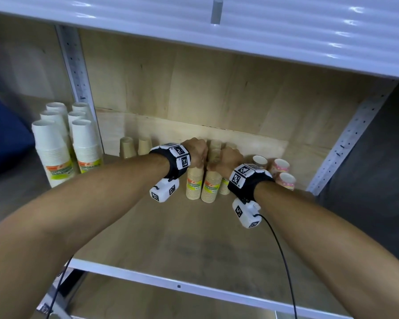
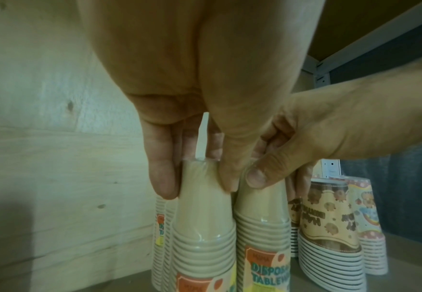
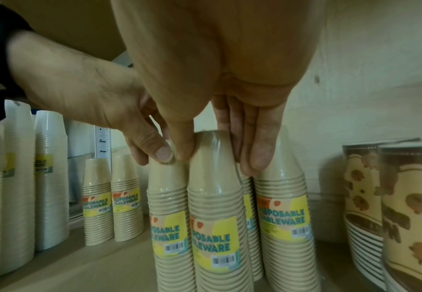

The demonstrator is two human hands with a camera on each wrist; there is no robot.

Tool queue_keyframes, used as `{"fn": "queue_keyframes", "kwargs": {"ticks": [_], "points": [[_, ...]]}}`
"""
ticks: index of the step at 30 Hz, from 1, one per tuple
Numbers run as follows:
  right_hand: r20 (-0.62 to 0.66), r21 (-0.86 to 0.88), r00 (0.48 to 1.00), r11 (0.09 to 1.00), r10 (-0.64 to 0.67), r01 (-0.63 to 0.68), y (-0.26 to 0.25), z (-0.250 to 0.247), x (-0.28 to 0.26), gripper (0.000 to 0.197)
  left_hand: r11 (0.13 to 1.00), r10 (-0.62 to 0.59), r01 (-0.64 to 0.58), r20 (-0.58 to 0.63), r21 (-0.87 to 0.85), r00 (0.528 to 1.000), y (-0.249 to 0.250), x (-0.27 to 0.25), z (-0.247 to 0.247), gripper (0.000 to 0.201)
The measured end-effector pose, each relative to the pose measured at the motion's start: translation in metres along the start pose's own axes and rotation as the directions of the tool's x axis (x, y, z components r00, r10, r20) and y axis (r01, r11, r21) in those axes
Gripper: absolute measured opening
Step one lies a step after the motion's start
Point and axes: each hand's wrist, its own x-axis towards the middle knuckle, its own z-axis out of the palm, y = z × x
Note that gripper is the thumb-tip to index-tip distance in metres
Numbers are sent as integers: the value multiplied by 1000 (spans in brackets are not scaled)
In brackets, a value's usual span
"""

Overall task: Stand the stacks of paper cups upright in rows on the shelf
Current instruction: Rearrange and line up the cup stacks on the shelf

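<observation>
Paper-cup stacks, tan and film-wrapped, are what both hands are on: the left hand [image 2: 179, 110] pinches the top of the left stack [image 2: 204, 227] between thumb and fingertips [image 2: 163, 177], and the right hand [image 3: 217, 89] pinches the top of the right stack [image 3: 214, 207] the same way, thumb on the near side, fingers behind. The two stacks stand upright and touching, mouths down, near the middle of the shelf [image 1: 171, 226], with more tan stacks just behind them. Such stacks look light and fairly stiff along their length, but tall, narrow and easily tipped; the glossy wrap is probably slippery, and thin paper walls would dent under a hard squeeze. Holding the closed top end, as now, seems sound for steering; a lower hold round the ribbed rims would steady them better for a slide. From the head view the hands hide the stack tops, but the layout shows: white cup stacks [image 1: 55, 143] beyond the upright post at left, two short tan stacks [image 1: 136, 147] at the back, patterned stacks [image 1: 282, 173] to the right. Only the wrist views show the finger contact, the "DISPOSABLE TABLEWARE" labels [image 3: 214, 241] facing forward, and the animal print on the patterned stacks; the right wrist view also reveals the rear tan stacks the fingers brush against.
</observation>
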Motion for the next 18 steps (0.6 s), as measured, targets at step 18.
{"fn": "queue_keyframes", "kwargs": {"ticks": [18], "points": [[-101,5,995,1000,-22,23,-12,-28,5,47,998,17,-21,-82,-58,996,-19,5,-27,37]]}}
